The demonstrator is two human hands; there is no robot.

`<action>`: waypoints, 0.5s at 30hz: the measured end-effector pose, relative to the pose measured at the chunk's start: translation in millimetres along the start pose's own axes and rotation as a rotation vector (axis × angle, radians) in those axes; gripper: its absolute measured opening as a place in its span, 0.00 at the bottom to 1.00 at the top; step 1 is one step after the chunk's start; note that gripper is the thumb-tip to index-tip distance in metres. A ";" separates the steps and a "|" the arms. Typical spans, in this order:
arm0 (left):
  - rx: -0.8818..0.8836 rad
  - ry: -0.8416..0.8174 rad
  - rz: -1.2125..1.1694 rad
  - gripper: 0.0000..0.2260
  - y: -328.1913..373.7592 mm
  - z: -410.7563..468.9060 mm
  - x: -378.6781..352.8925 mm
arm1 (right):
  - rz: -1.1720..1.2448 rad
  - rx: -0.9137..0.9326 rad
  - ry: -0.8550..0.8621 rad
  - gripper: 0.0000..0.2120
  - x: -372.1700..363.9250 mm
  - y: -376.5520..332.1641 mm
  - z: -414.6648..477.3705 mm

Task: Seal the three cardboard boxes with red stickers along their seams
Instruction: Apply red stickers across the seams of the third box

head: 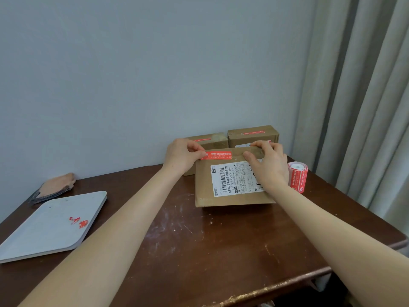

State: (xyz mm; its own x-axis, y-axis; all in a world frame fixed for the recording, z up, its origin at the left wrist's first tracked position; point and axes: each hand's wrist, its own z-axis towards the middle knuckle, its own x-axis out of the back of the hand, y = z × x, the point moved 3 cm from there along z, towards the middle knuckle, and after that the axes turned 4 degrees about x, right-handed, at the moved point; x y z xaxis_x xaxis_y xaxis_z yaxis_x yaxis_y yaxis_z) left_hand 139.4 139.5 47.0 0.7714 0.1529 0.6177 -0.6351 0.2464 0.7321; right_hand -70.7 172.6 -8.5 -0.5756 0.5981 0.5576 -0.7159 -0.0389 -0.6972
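Head camera view, looking down over two bare forearms at a dark brown wooden table (199,240) that is standing against a pale blue-grey wall (132,74).

The nearest box (204,189), a flat brown cardboard parcel, is lying on the table right of centre. Its white shipping label (232,180) is facing up, barcode showing. A red sticker (216,155) with white print is lying along the box's far top edge, over a strip of clear tape.

The left hand (181,156) is pinching the sticker's left end between thumb and fingers, at the box's far left corner. The right hand (267,167) is gripping the far right part of the same box. Its fingers are curling over the far edge, and its thumb is pressing down on the taped strip, just beside the sticker's right end but apart from it.

Two smaller cardboard boxes are sitting side by side behind, against the wall. The back right box (252,138) is carrying a second sticker (253,132) along its top. The back left box (212,141) is showing a sliver of red at its top edge, mostly hidden by the left hand.

A sticker roll (298,177) is standing on end just right of the right wrist, near the nearest box. On the table's left side a pale grey tray (93,209) is holding two small red scraps (79,222). Beyond it, by the wall, a peach-coloured item (55,187) with a dark mesh edge is lying; what it is cannot be told. Grey curtains (365,96) are hanging at the right.
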 end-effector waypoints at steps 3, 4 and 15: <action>0.011 -0.035 -0.006 0.04 0.9 0.2 0.5 | -0.001 0.002 0.000 0.17 0.5 0.0 -0.5; 0.017 -0.042 -0.006 0.04 1.1 0.3 0.8 | -0.001 0.002 0.001 0.17 0.5 0.0 -0.6; 0.032 -0.113 -0.009 0.03 2.7 -0.1 2.6 | 0.004 0.015 0.002 0.17 1.4 -0.3 -2.0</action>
State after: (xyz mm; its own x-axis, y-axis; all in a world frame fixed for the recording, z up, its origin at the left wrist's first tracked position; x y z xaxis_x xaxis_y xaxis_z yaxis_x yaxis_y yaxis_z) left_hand 139.6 140.6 50.5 0.7688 0.0419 0.6381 -0.6305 0.2160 0.7455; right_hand -70.6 175.1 -8.4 -0.5778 0.5999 0.5534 -0.7190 -0.0534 -0.6929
